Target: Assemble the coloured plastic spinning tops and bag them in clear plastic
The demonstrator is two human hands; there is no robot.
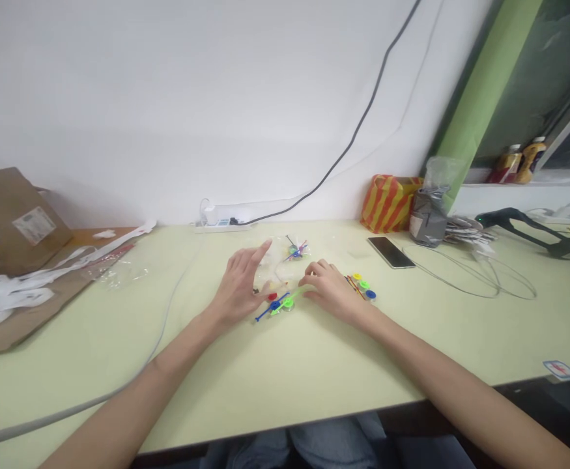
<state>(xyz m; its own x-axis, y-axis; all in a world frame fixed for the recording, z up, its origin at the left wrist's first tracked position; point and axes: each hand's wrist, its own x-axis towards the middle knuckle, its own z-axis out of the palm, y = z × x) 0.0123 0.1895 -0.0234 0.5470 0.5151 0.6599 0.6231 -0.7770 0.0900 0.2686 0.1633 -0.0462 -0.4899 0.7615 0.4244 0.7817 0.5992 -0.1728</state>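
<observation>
Both hands rest on the pale green table (285, 384) around a small toy of blue and green plastic sticks (277, 305). The left hand (240, 286) lies just left of the toy, fingers spread and loosely extended, gripping nothing that shows. The right hand (331, 288) sits just right of it, fingers curled down toward the green stick; whether they pinch anything cannot be told. Behind the toy lies a clear bag (277, 264) with a second cluster of coloured sticks (296, 250). Right of the toy, beyond the right hand, loose coloured discs (363, 286) lie unused. By the look of it, one piece is partly joined, with several parts left.
</observation>
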